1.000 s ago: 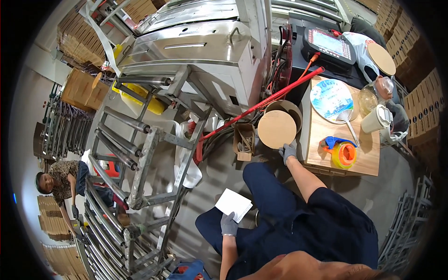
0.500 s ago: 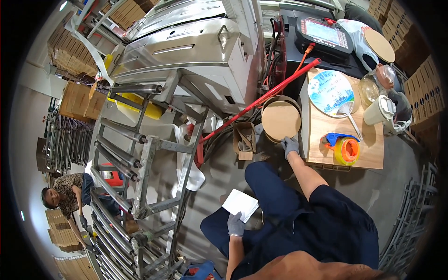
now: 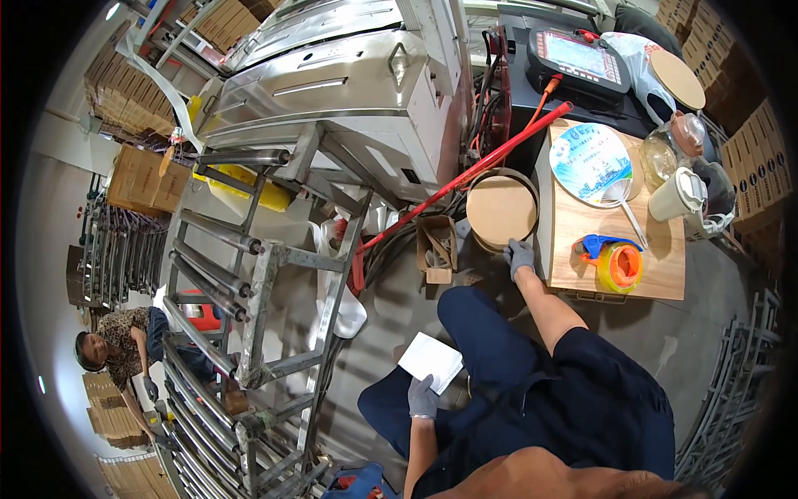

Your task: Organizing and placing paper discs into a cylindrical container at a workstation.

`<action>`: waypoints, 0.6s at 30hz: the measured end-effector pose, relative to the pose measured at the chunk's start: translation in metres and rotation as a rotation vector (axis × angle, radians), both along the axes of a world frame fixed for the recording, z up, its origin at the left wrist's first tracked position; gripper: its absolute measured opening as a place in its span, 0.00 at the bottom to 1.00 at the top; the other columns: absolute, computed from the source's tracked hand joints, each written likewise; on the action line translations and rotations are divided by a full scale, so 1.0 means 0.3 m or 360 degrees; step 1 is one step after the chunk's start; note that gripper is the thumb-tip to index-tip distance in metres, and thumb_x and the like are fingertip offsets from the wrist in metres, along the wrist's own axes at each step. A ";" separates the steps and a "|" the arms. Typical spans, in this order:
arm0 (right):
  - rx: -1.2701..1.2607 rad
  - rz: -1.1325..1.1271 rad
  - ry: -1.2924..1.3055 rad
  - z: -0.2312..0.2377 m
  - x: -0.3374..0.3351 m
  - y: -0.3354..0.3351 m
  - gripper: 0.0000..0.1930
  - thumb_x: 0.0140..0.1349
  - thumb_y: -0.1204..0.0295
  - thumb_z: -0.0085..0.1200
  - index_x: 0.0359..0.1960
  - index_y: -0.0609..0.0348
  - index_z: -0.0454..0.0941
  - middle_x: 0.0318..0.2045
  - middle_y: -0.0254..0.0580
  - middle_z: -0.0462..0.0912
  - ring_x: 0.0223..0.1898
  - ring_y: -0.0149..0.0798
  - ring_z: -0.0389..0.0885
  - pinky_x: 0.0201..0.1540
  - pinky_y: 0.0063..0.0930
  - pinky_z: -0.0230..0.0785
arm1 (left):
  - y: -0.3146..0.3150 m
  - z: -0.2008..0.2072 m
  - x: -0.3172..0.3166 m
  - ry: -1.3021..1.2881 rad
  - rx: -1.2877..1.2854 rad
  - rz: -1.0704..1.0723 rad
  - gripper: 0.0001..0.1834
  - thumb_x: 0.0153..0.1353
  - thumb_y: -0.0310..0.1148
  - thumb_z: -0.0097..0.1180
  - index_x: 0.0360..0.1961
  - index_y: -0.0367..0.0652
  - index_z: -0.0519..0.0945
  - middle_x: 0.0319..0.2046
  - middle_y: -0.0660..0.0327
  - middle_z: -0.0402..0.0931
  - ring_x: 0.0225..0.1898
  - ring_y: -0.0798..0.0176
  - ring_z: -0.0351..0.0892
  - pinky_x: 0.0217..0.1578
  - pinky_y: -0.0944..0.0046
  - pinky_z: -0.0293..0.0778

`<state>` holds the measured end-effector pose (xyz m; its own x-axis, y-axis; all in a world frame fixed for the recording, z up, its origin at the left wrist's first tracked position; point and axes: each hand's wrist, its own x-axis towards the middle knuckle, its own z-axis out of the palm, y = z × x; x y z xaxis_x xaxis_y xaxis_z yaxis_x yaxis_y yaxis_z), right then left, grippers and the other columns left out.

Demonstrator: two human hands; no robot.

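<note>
Flat, round, plain brown disc [image 3: 502, 208] over the mouth of a bin [image 3: 524, 178] beside the worktop [image 3: 562, 229], my right hand [image 3: 519, 254] at its near edge, fingers bent, whether pinching I can't tell from here, my left hand [image 3: 423, 399] clamped on white paper [image 3: 431, 360], hands well apart.

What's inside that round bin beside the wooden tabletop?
A tan disc, the right hand at its edge, mostly covers the round bin. A sliver of its inside shows; anything beneath the disc is hidden.
</note>
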<state>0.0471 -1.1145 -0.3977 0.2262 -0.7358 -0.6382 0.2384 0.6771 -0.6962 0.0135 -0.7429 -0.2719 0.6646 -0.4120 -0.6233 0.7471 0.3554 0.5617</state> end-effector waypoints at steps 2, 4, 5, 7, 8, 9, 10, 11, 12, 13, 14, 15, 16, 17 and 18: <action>0.0005 0.0002 -0.0021 0.016 0.011 0.012 0.07 0.47 0.75 0.51 0.25 0.56 0.64 0.19 0.35 0.70 0.18 0.29 0.70 0.16 0.16 0.63 | -0.002 0.029 0.005 -0.0038 -0.0012 0.0029 0.24 0.45 0.20 0.41 0.47 0.29 0.58 0.44 0.52 0.63 0.45 0.54 0.64 0.45 0.60 0.62; 0.0004 -0.0018 -0.0023 0.005 0.005 0.000 0.07 0.47 0.75 0.50 0.24 0.56 0.64 0.18 0.35 0.70 0.18 0.28 0.70 0.16 0.16 0.63 | -0.024 0.042 0.016 -0.0056 -0.0029 0.0036 0.24 0.45 0.20 0.41 0.47 0.29 0.58 0.44 0.51 0.63 0.45 0.54 0.65 0.45 0.60 0.62; -0.0012 -0.0002 -0.0003 0.003 0.001 -0.002 0.06 0.49 0.73 0.49 0.24 0.55 0.65 0.18 0.34 0.69 0.16 0.28 0.69 0.15 0.16 0.62 | -0.032 0.047 0.024 -0.0076 -0.0011 0.0045 0.23 0.45 0.20 0.41 0.47 0.29 0.59 0.43 0.51 0.63 0.44 0.54 0.65 0.44 0.60 0.63; -0.0037 0.0000 0.0018 -0.008 -0.017 -0.009 0.05 0.50 0.71 0.48 0.23 0.55 0.65 0.18 0.34 0.69 0.15 0.28 0.68 0.14 0.17 0.61 | -0.047 0.051 0.036 -0.0094 -0.0002 0.0041 0.22 0.45 0.20 0.41 0.46 0.29 0.60 0.42 0.51 0.64 0.43 0.54 0.66 0.44 0.60 0.63; -0.0016 0.0051 0.0028 -0.010 -0.024 -0.017 0.05 0.50 0.69 0.47 0.22 0.54 0.66 0.17 0.32 0.69 0.15 0.28 0.67 0.14 0.17 0.60 | -0.054 0.055 0.047 -0.0114 0.0058 0.0022 0.21 0.45 0.20 0.42 0.45 0.29 0.61 0.41 0.52 0.65 0.42 0.55 0.66 0.43 0.61 0.64; 0.0011 0.0106 0.0036 -0.001 -0.030 -0.009 0.06 0.51 0.67 0.46 0.21 0.53 0.67 0.17 0.31 0.69 0.14 0.27 0.66 0.14 0.17 0.60 | -0.050 0.058 0.056 -0.0134 0.0123 0.0009 0.21 0.46 0.20 0.42 0.44 0.29 0.62 0.40 0.52 0.66 0.42 0.55 0.67 0.43 0.61 0.64; 0.0080 0.0177 0.0029 0.009 -0.039 0.004 0.07 0.52 0.66 0.44 0.20 0.53 0.65 0.15 0.31 0.67 0.13 0.27 0.64 0.14 0.16 0.57 | -0.038 0.045 0.061 -0.0176 0.0174 0.0034 0.18 0.47 0.22 0.43 0.42 0.28 0.64 0.38 0.53 0.67 0.39 0.58 0.69 0.41 0.63 0.65; 0.0147 0.0245 0.0022 0.021 -0.048 0.023 0.09 0.52 0.65 0.43 0.18 0.52 0.64 0.14 0.31 0.66 0.13 0.26 0.63 0.13 0.16 0.55 | -0.025 0.046 0.068 -0.0184 0.0164 0.0025 0.18 0.47 0.22 0.43 0.42 0.28 0.64 0.38 0.53 0.67 0.39 0.58 0.69 0.41 0.63 0.65; 0.0156 0.0313 -0.0034 0.028 -0.070 0.043 0.09 0.52 0.64 0.43 0.19 0.53 0.65 0.14 0.31 0.66 0.13 0.27 0.63 0.13 0.17 0.55 | -0.017 0.046 0.077 -0.0238 0.0236 0.0044 0.17 0.47 0.22 0.43 0.40 0.28 0.65 0.36 0.53 0.68 0.37 0.59 0.69 0.39 0.64 0.65; 0.0165 0.0381 -0.0089 0.038 -0.094 0.069 0.10 0.52 0.64 0.44 0.19 0.53 0.65 0.14 0.32 0.66 0.13 0.27 0.63 0.13 0.17 0.55 | -0.021 0.057 0.088 -0.0291 0.0308 0.0063 0.16 0.47 0.23 0.43 0.39 0.28 0.66 0.35 0.54 0.68 0.36 0.60 0.69 0.38 0.65 0.65; 0.0228 0.0413 -0.0078 0.048 -0.114 0.096 0.10 0.52 0.64 0.44 0.19 0.54 0.65 0.15 0.33 0.67 0.13 0.28 0.63 0.13 0.18 0.56 | -0.028 0.067 0.094 -0.0323 0.0235 0.0115 0.14 0.48 0.23 0.42 0.38 0.29 0.66 0.34 0.54 0.69 0.35 0.61 0.70 0.37 0.67 0.65; 0.0292 0.0437 -0.0062 0.070 -0.142 0.122 0.10 0.52 0.63 0.45 0.20 0.55 0.66 0.15 0.34 0.67 0.13 0.29 0.63 0.13 0.19 0.56 | -0.054 0.123 0.094 -0.0406 0.0288 0.0015 0.15 0.47 0.23 0.43 0.38 0.29 0.66 0.34 0.54 0.69 0.35 0.60 0.70 0.37 0.66 0.65; 0.0362 0.0531 -0.0147 0.102 -0.167 0.154 0.10 0.52 0.64 0.45 0.21 0.56 0.66 0.16 0.35 0.68 0.13 0.29 0.64 0.13 0.19 0.57 | -0.077 0.170 0.098 -0.0401 0.0163 -0.0006 0.17 0.47 0.22 0.43 0.41 0.29 0.64 0.37 0.53 0.67 0.38 0.58 0.69 0.40 0.64 0.64; 0.0431 0.0625 -0.0232 0.134 -0.192 0.179 0.10 0.52 0.64 0.45 0.23 0.56 0.66 0.17 0.36 0.69 0.14 0.29 0.65 0.14 0.19 0.58 | -0.101 0.203 0.099 -0.0395 0.0039 -0.0027 0.19 0.46 0.21 0.42 0.43 0.29 0.63 0.40 0.53 0.66 0.41 0.56 0.68 0.43 0.62 0.64; 0.0444 0.0728 -0.0303 0.200 -0.206 0.209 0.11 0.52 0.63 0.45 0.25 0.57 0.67 0.18 0.36 0.70 0.15 0.29 0.67 0.15 0.18 0.59 | -0.115 0.233 0.091 -0.0405 0.0028 -0.0033 0.19 0.46 0.21 0.42 0.43 0.29 0.63 0.40 0.53 0.66 0.41 0.56 0.68 0.43 0.62 0.64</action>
<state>-0.0148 -1.0518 -0.3377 0.6123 -0.3455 -0.7112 -0.0187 0.8929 -0.4498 0.0409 -0.7772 -0.2019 0.7926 -0.4178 -0.4440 0.5877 0.3298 0.7388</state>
